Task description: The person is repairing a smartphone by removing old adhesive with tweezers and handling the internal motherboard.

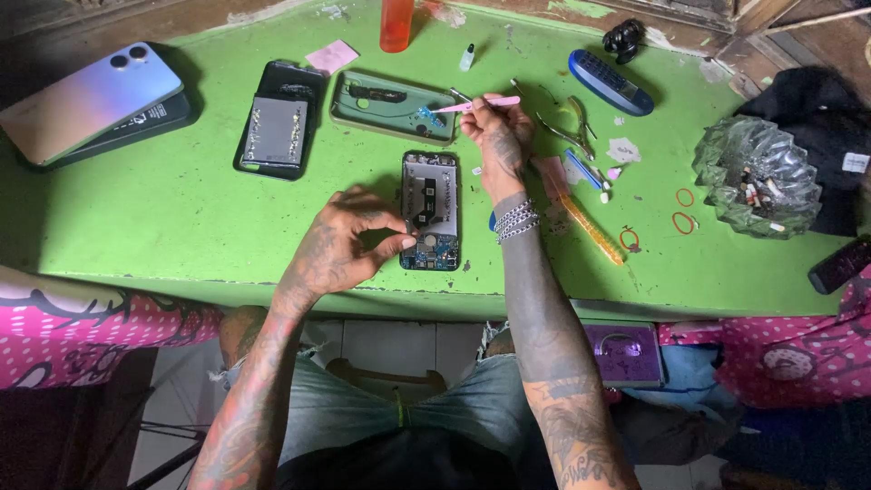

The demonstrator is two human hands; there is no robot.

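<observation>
Head view: my left hand (349,240) pinches the lower edge of the opened dark phone with bare circuit board (431,210) at centre frame on the green counter (181,209); my right hand (497,136) grips pink tweezers (476,105) over the green-lined back cover (392,107). Disassembly looks midway.

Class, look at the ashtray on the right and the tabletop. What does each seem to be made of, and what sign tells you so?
Ashtray: likely clear cut glass, glossy, since its faceted walls glint and show through. Tabletop: probably wood under matte green paint, which is chipped along the far edge, baring a brown surface.
</observation>
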